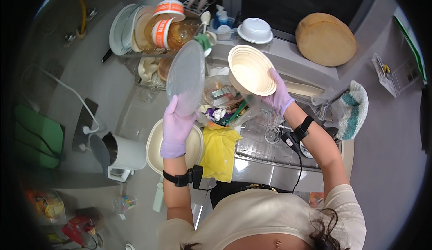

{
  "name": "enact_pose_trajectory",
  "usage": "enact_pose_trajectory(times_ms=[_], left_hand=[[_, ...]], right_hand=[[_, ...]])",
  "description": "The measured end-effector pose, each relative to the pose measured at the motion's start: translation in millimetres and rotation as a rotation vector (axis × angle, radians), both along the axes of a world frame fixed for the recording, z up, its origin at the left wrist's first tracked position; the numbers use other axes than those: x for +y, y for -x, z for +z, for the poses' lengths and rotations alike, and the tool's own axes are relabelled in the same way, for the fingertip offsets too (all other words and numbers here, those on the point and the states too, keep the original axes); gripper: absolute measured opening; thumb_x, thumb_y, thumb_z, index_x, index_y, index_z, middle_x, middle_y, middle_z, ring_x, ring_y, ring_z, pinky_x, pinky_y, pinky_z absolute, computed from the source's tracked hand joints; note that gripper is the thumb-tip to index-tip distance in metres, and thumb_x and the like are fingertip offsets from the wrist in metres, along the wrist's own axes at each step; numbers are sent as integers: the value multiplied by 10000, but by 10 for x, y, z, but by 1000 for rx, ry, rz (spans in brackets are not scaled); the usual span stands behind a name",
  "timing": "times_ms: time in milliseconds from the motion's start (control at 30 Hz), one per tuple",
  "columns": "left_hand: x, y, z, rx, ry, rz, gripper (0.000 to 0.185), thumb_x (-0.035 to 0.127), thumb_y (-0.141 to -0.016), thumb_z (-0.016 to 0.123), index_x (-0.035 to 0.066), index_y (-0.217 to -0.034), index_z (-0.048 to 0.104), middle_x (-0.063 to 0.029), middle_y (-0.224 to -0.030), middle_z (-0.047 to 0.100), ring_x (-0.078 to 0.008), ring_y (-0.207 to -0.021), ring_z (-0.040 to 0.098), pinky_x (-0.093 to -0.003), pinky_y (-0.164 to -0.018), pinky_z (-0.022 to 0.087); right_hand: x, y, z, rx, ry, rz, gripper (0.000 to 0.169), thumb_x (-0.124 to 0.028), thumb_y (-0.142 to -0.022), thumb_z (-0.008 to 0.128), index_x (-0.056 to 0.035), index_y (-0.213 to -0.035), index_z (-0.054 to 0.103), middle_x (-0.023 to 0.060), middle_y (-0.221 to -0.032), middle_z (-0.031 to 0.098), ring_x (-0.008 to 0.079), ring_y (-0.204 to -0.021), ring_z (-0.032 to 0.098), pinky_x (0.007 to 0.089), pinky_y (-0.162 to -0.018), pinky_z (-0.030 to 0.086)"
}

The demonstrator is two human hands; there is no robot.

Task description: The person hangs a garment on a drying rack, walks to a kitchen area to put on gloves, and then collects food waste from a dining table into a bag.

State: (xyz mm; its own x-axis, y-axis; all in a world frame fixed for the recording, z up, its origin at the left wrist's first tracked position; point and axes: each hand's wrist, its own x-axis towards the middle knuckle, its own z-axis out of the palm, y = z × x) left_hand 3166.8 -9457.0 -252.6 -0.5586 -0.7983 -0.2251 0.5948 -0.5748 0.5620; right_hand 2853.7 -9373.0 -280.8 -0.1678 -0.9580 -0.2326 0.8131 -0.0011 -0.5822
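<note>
My gloved left hand (pixel 178 128) grips a round translucent plastic lid (pixel 186 76) by its lower edge, tilted up on its side. In my gloved right hand (pixel 278 94) is a cream-coloured disposable bowl (pixel 251 71), its inside facing me and no food visible in it. Between and below the two lies an opened plastic bag of rubbish (pixel 221 109) with crumpled paper and packaging inside. Under my left wrist a cream oval basin (pixel 156 148) rests on the counter, partly hidden by my arm. A yellow cloth (pixel 219 152) hangs beside it at the sink's edge.
A rack of dishes (pixel 135 30) stands at the back left. On the ledge are soap bottles (pixel 222 22), a white container (pixel 255 30) and a round wooden board (pixel 325 40). A sink with a wire rack (pixel 260 145) lies right, an electric kettle (pixel 126 153) left.
</note>
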Motion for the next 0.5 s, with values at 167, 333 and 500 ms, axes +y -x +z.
enact_pose_trajectory(times_ms=[167, 333, 500], left_hand=[[143, -9, -2, -86, -20, 0, 445, 344, -952, 446, 82, -1312, 454, -120, -1374, 462, -267, -1294, 411, -465, -908, 401], [331, -27, -6, -127, -20, -47, 442, 344, -943, 478, 83, -1299, 465, -135, -1326, 491, -272, -1256, 443, -487, -910, 417], [651, 46, 47, -185, 54, 60, 346, 289, -953, 492, 45, -1196, 527, -101, -1240, 559, -244, -1159, 500, -401, -968, 388]], right_hand=[[441, 260, -111, -206, 52, 188, 619, -521, -965, 299, -61, -1378, 324, 184, -1337, 446, 341, -1202, 477, 531, -978, 430], [1036, 374, -72, -429, -9, 91, 642, -534, -968, 244, -46, -1381, 301, 210, -1358, 392, 370, -1218, 440, 535, -1018, 386], [1538, 492, -310, -723, 22, 64, 517, -383, -975, 357, -19, -1341, 385, 201, -1326, 406, 356, -1167, 446, 500, -937, 439]])
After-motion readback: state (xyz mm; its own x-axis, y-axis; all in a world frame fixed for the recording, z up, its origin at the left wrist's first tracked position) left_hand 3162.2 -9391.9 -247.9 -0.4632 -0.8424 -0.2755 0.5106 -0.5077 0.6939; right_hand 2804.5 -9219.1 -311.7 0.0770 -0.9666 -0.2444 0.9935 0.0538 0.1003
